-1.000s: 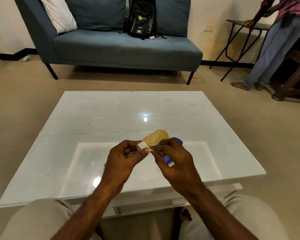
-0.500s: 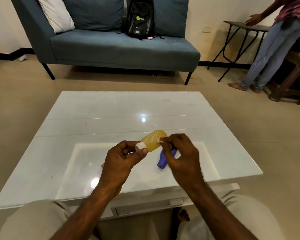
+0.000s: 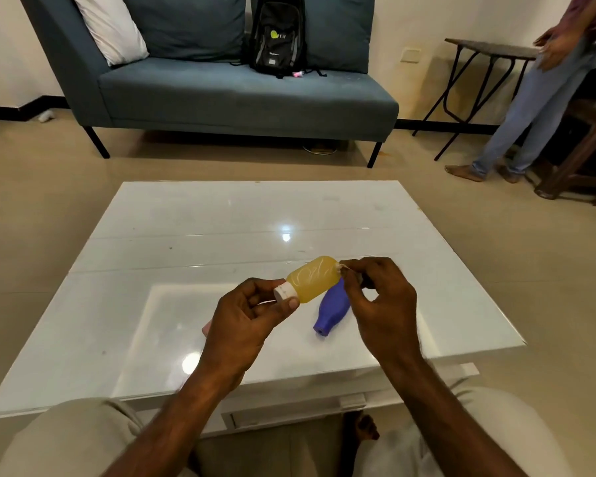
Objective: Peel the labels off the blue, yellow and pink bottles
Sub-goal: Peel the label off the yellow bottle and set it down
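Observation:
My left hand [image 3: 246,320] grips the yellow bottle [image 3: 313,278] by its white cap end and holds it sideways above the white table [image 3: 186,235]. At the bottle's base, my right hand [image 3: 379,304] pinches a thin clear strip of label [image 3: 339,267] between thumb and fingers. The blue bottle [image 3: 331,311] lies on the table under my hands, neck toward me. Only a small edge of the pink bottle [image 3: 208,328] shows behind my left hand.
A blue-grey sofa [image 3: 241,94] with a black backpack [image 3: 278,32] stands beyond the table. At the far right a person [image 3: 537,98] stands beside a folding side table [image 3: 489,49]. My knees are at the table's near edge.
My right hand has slid from the cap end of the yellow bottle to its base, drawing the label strip along. The blue bottle, hidden before, now shows.

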